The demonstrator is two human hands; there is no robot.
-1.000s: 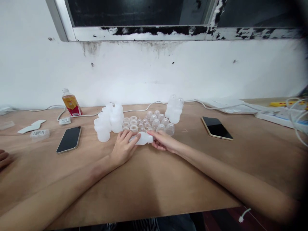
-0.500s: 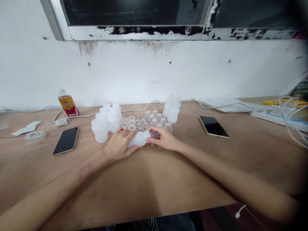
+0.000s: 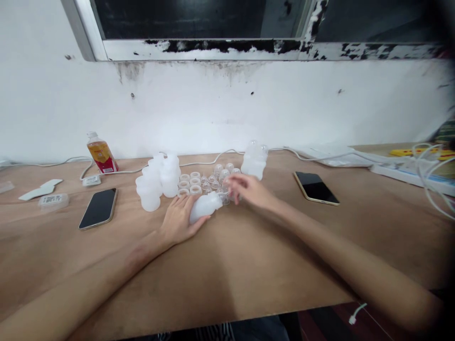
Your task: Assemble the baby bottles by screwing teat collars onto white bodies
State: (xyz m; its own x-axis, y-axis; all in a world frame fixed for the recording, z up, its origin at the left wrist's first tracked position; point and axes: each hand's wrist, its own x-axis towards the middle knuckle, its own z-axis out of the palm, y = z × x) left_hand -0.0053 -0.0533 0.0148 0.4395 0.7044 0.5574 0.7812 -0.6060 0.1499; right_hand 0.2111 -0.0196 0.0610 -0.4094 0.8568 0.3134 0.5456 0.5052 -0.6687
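Position of white bottle (image 3: pixel 203 208): in left hand (image 3: pixel 178 219), neck to the right
The left hand grasps the white bottle over the table (image 3: pixel 209 270), in front of the rings (image 3: pixel 195 182); its long axis slants, neck pointing right and slightly away from the person; compared with half a second earlier, the right hand (image 3: pixel 246 188) has left the neck toward the clear caps (image 3: pixel 224 174); blur hides whether it holds anything

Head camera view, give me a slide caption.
Left hand holding a white baby bottle, right hand near clear domed caps on a brown table.
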